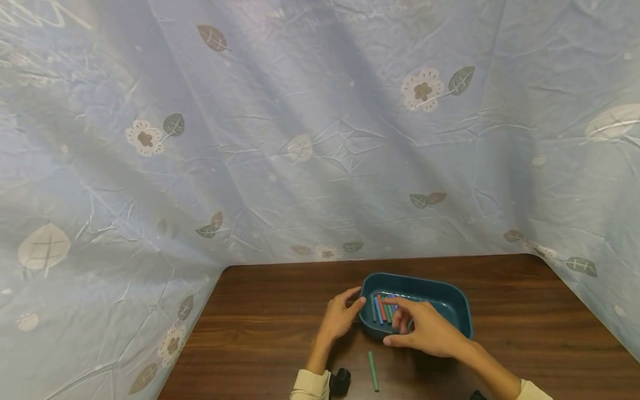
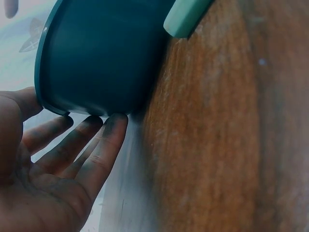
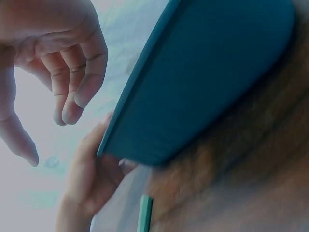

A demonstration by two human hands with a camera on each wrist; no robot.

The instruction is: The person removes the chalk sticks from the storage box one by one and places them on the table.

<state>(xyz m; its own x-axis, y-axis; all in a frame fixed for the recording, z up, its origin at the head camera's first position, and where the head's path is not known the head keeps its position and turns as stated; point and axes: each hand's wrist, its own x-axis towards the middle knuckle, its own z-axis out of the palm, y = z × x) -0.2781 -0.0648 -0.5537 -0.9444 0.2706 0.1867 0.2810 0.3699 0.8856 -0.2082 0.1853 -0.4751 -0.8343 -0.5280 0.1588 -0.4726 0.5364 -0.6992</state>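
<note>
A dark teal plastic basin [image 1: 415,282] sits on the wooden table, with several coloured chalk sticks [image 1: 380,309], blue, red and green, side by side at its left end. My left hand [image 1: 340,316] rests against that end, thumb at the rim and straight fingertips touching the outer wall [image 2: 106,63]. Above the basin's near side hovers my right hand [image 1: 425,328], its thumb and index finger apart and its other fingers loosely bent, holding nothing. A single green chalk stick [image 1: 373,371] lies on the table in front of the basin.
The brown wooden table [image 1: 270,328] ends at the back and left against a pale blue curtain [image 1: 320,139] printed with leaves and flowers. A black wrist device [image 1: 340,382] is next to the left sleeve [image 1: 311,384].
</note>
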